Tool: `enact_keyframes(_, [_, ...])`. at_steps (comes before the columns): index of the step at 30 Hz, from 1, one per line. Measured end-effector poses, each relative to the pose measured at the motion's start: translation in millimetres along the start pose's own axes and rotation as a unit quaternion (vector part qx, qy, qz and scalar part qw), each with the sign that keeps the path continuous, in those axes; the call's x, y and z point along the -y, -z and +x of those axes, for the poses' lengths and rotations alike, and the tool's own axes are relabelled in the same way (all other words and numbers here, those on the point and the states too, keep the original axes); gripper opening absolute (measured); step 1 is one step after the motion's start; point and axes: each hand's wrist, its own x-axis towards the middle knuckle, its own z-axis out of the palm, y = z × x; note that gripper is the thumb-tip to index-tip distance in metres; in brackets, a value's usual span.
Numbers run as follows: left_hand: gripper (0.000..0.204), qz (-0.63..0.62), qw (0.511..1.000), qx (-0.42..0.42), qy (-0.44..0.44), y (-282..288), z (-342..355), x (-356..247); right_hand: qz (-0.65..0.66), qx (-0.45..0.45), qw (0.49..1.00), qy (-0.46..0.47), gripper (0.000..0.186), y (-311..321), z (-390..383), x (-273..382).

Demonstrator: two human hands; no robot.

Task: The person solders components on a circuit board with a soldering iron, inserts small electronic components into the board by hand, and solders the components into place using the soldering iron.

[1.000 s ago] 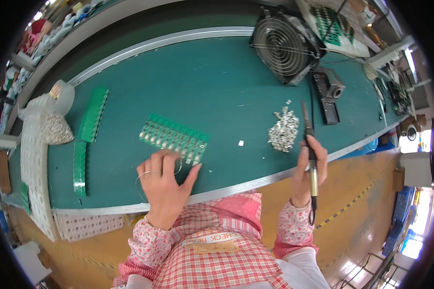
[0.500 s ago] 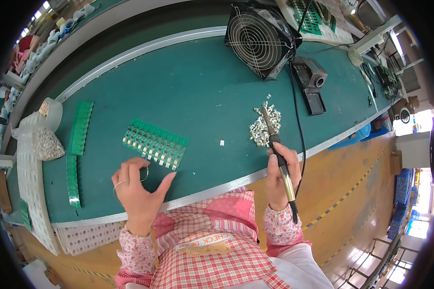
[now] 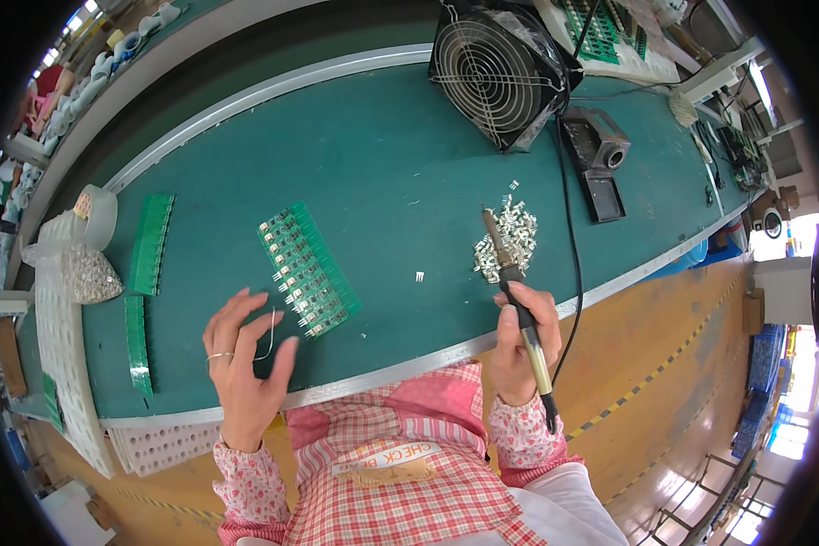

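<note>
My right hand [image 3: 524, 350] grips a soldering iron [image 3: 530, 341], its tip pointing away over a pile of small white connectors [image 3: 517, 232]. In my left hand [image 3: 244, 364] a thin, silvery bent wire [image 3: 271, 334], which looks like solder wire, is kept by the curled fingers; the thumb stands apart. Just beyond those fingertips lies a green circuit board panel [image 3: 308, 270], slanted on the bench, with small parts in rows and white connectors along part of its left edge. One loose connector [image 3: 419, 277] rests between panel and pile.
On the left lie more green panels [image 3: 152, 244], a clear bag of small parts [image 3: 89, 273], a tape roll [image 3: 100, 218] and a white perforated tray [image 3: 61, 328]. A black fan [image 3: 491, 77] and an iron stand [image 3: 599, 164] occupy the far right; the iron's cable [image 3: 569, 227] crosses nearby.
The circuit board panel has turned so that its connector edge faces left. My left hand has drawn slightly left, off the panel. The iron has shifted little, still by the pile.
</note>
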Motion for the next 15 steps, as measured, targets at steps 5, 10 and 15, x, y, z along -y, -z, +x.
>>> enact_keyframes(5, [0.011,0.028,0.998,-0.054,0.025,11,-34,8,-0.036,-0.167,0.983,-0.062,0.021,28,22,-7])
enact_keyframes(10, [0.017,0.067,0.982,-0.148,0.092,30,-87,30,0.003,-0.221,0.969,-0.111,0.021,67,73,-43])
enact_keyframes(15, [0.024,0.056,0.940,-0.246,0.229,32,-117,33,-0.007,-0.196,0.973,-0.123,0.021,92,99,-79])
